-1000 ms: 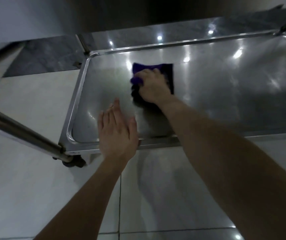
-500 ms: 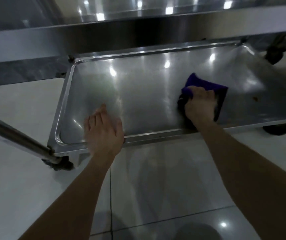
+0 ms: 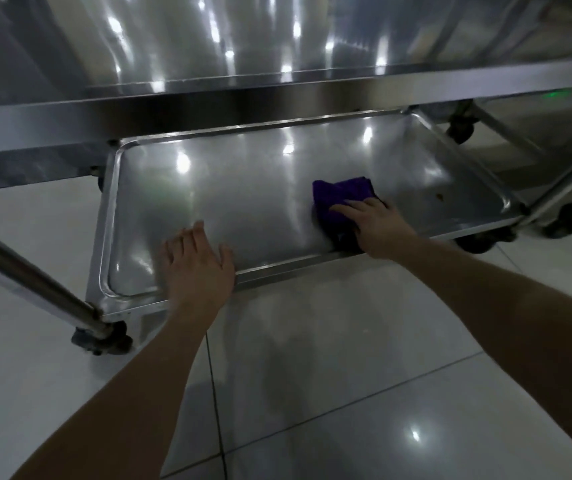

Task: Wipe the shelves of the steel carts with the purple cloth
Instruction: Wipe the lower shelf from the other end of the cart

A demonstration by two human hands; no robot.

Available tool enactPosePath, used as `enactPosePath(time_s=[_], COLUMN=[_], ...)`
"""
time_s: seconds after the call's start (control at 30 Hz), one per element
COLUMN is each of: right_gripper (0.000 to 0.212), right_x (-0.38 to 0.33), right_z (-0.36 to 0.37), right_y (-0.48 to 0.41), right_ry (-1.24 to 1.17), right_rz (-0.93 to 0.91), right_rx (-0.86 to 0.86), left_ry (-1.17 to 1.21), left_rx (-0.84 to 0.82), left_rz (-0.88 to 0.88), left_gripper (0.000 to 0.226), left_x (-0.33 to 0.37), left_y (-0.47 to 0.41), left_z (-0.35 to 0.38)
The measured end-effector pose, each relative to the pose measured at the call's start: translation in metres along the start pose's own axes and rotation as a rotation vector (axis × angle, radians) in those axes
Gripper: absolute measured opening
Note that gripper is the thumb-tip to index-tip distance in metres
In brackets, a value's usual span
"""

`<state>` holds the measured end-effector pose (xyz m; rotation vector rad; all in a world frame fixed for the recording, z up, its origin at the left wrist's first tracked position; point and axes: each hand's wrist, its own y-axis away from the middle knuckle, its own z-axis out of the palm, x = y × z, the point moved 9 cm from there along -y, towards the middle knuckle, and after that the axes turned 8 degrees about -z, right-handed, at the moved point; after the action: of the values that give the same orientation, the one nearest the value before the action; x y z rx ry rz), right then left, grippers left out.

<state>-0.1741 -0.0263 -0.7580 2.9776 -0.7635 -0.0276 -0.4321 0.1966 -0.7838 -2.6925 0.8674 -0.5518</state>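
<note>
Purple cloth (image 3: 338, 199) slid right; right hand (image 3: 378, 230) fingers (image 3: 346, 207) pressed flat atop; left hand (image 3: 197, 265) spread.

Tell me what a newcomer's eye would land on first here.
The folded purple cloth stands out most, pressed under the right hand on the right half of the shiny steel bottom shelf, close to its near rim. Next comes the left hand, lying flat across the near rim towards the left. Bright light reflections dot the shelf, and a small brown speck sits right of the cloth.
</note>
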Motion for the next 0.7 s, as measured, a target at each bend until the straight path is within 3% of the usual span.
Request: enactPosePath(time_s=[0.13,0.23,0.33,0.53,0.7], right_gripper=[0.067,0.075,0.071,0.06,0.054], right_x=[-0.017,-0.002,0.013,0.007,0.05], right_z=[0.008,0.003,0.002,0.018,0.019], right_y=[-0.001,-0.009,-0.014,-0.02,-0.019], right_ry=[0.086,-0.132,-0.274,-0.249,-0.384], right_rz=[-0.072,-0.138,-0.166,-0.26,-0.399], right_rx=[0.077,0.096,0.154,0.241,0.187], left_ry=[0.033,0.154,0.252,0.309,0.106], left_rx=[0.004,0.044,0.008,-0.008,-0.016], left_rz=[0.099,0.16,0.127,-0.015,-0.091], left_gripper=[0.057,0.046,0.048,0.045,0.051], left_x=[0.021,0.071,0.124,0.194,0.193], left_y=[0.002,0.006,0.014,0.013,0.008], left_z=[-0.006,-0.017,-0.012,0.016,0.047])
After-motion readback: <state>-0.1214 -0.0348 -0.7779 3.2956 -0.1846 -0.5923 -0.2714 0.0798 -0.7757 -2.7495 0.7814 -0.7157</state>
